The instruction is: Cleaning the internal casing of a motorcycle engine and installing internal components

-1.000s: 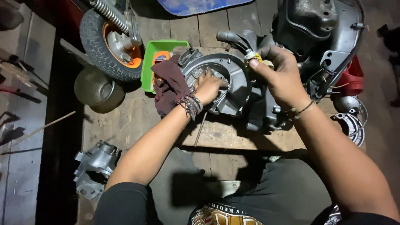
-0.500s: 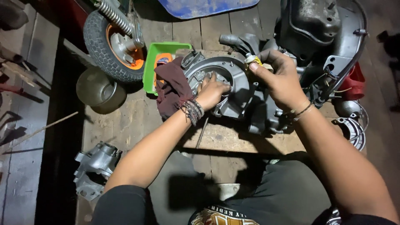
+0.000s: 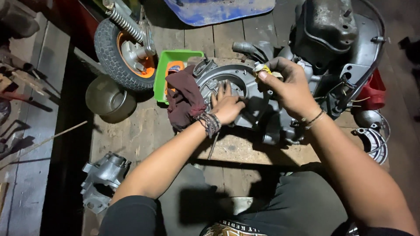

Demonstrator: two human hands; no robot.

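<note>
A grey metal part (image 3: 103, 181) lies closest, on the wooden boards (image 3: 144, 131). Further up, the left hand (image 3: 227, 105) rests flat, fingers spread, on the round engine case (image 3: 232, 87). The right hand (image 3: 288, 85) pinches a small yellow piece (image 3: 264, 68) just beside it. A dark red rag (image 3: 183, 98) hangs on the case's left side. A green tray (image 3: 173, 65) and a small wheel (image 3: 124, 43) sit farther back.

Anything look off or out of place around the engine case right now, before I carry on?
Nothing looks damaged or spilled. The left hand rests in the round opening of the engine case; the right hand pinches a small yellow piece at its rim. A dark red rag is draped over the case's left edge, partly covering the green tray.
</note>
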